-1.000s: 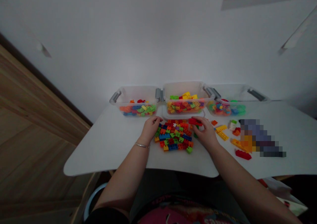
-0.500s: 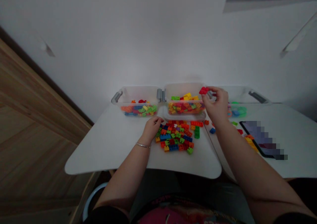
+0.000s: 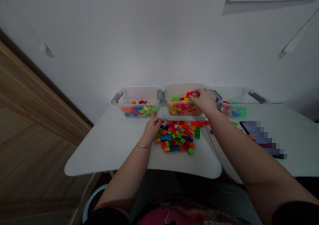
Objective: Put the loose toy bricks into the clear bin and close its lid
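Note:
Above the middle clear plastic bin, my right hand pinches a red toy brick between thumb and fingers. Yellow, green and orange bricks lie in that bin just below the held one. My left hand rests at the left edge of a loose pile of coloured bricks on the white table. Its fingers are curled together, and whatever may be between them is hidden.
A left clear bin holds mixed bricks. The right clear bin, with green and blue pieces, is partly behind my right arm. A dark-edged tablet lies on the right table. Behind the bins stands a wall.
My right hand has moved left with the red brick, from the middle bin's right edge to above its contents. The left hand stays in place by the pile.

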Action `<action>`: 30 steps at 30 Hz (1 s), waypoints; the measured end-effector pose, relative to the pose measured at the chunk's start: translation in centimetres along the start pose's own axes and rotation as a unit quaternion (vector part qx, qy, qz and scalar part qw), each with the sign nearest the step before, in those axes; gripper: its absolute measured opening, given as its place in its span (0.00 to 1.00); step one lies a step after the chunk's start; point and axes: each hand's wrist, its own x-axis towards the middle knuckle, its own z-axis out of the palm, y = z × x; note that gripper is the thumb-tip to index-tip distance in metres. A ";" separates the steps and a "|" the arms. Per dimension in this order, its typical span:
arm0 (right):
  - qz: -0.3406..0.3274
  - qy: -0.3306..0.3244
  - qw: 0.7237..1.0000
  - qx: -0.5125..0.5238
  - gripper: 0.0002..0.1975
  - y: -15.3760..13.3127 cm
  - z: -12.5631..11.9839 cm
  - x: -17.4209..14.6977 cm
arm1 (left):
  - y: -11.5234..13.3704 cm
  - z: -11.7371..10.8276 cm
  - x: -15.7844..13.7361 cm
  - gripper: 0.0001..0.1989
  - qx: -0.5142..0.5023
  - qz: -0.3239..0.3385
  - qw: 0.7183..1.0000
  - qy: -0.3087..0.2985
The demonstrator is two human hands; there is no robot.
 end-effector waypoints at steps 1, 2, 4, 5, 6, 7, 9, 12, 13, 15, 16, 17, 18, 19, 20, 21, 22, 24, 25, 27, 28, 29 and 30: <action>0.011 -0.010 1.000 -0.004 0.17 -0.1 0.0 0.1 | 0.0 0.0 0.0 0.14 -0.001 0.001 1.000 0.001; 0.019 -0.016 1.000 -0.007 0.17 -0.2 -0.1 0.2 | 0.0 0.0 0.0 0.14 -0.001 0.001 1.000 0.002; 0.025 -0.015 1.000 -0.008 0.17 -0.3 -0.1 0.3 | -0.1 0.0 0.1 0.14 -0.001 0.000 1.000 0.004; 0.023 -0.009 1.000 -0.006 0.17 -0.3 0.0 0.2 | -0.1 0.0 0.1 0.14 0.000 0.001 1.000 0.003; 0.018 -0.002 1.000 -0.005 0.16 -0.3 -0.1 0.2 | -0.1 0.1 0.1 0.14 0.002 0.001 1.000 0.001; 0.011 0.004 1.000 -0.001 0.15 -0.3 -0.1 0.0 | -0.2 0.1 0.1 0.14 0.003 0.002 1.000 0.000; -0.008 0.014 1.000 0.016 0.14 -0.1 -0.2 -0.6 | -0.3 0.1 0.2 0.15 0.002 0.003 1.000 0.001; -0.062 0.050 0.995 0.061 0.15 0.5 -0.5 -2.7 | -0.4 0.2 0.2 0.14 -0.003 -0.001 1.000 0.004; -0.087 0.070 0.991 0.070 0.16 0.8 -0.7 -3.7 | -0.4 0.2 0.2 0.14 -0.004 -0.003 1.000 0.004; -0.130 0.111 0.984 0.058 0.16 1.8 -1.0 -6.1 | -0.3 0.2 0.1 0.14 -0.007 -0.006 1.000 0.003; -0.144 0.119 0.982 0.041 0.16 2.5 -1.2 -7.3 | -0.3 0.1 0.1 0.14 -0.008 -0.006 1.000 0.003; -0.142 0.124 0.982 0.016 0.16 3.3 -1.4 -8.5 | -0.2 0.1 0.0 0.14 -0.008 -0.006 1.000 0.003; -0.131 0.128 0.983 -0.016 0.17 4.2 -1.6 -9.6 | -0.1 0.1 0.0 0.14 -0.009 -0.006 1.000 0.003; -0.114 0.122 0.985 -0.051 0.18 5.3 -1.8 -10.6 | -0.1 0.1 0.0 0.14 -0.009 -0.006 1.000 0.003; -0.091 0.113 0.986 -0.086 0.20 6.3 -2.0 -11.5 | 0.0 0.0 -0.1 0.14 -0.009 -0.007 1.000 0.003; -0.061 0.103 0.986 -0.120 0.21 7.5 -2.2 -12.2 | 0.1 0.0 -0.1 0.13 -0.010 -0.008 1.000 0.002; -0.025 0.089 0.984 -0.155 0.24 8.6 -2.4 -12.8 | 0.1 0.0 -0.1 0.13 -0.011 -0.009 1.000 0.001; 0.048 0.046 0.976 -0.206 0.31 10.6 -2.6 -13.5 | 0.2 -0.1 -0.1 0.13 -0.013 -0.011 1.000 0.000; 0.080 0.015 0.972 -0.219 0.34 11.5 -2.6 -13.7 | 0.2 -0.1 -0.1 0.13 -0.013 -0.011 1.000 0.000; 0.136 -0.042 0.963 -0.230 0.39 12.8 -2.4 -13.8 | 0.2 0.0 -0.1 0.13 -0.011 -0.010 1.000 0.000; 0.159 -0.067 0.957 -0.232 0.40 13.3 -2.2 -13.8 | 0.1 0.0 -0.1 0.13 -0.009 -0.010 1.000 0.001; 0.176 -0.086 0.953 -0.232 0.41 13.6 -1.9 -13.8 | 0.1 0.0 -0.1 0.13 -0.008 -0.010 1.000 0.001; 0.186 -0.101 0.949 -0.232 0.40 13.7 -1.7 -13.7 | 0.1 0.0 -0.1 0.13 -0.009 -0.011 1.000 0.002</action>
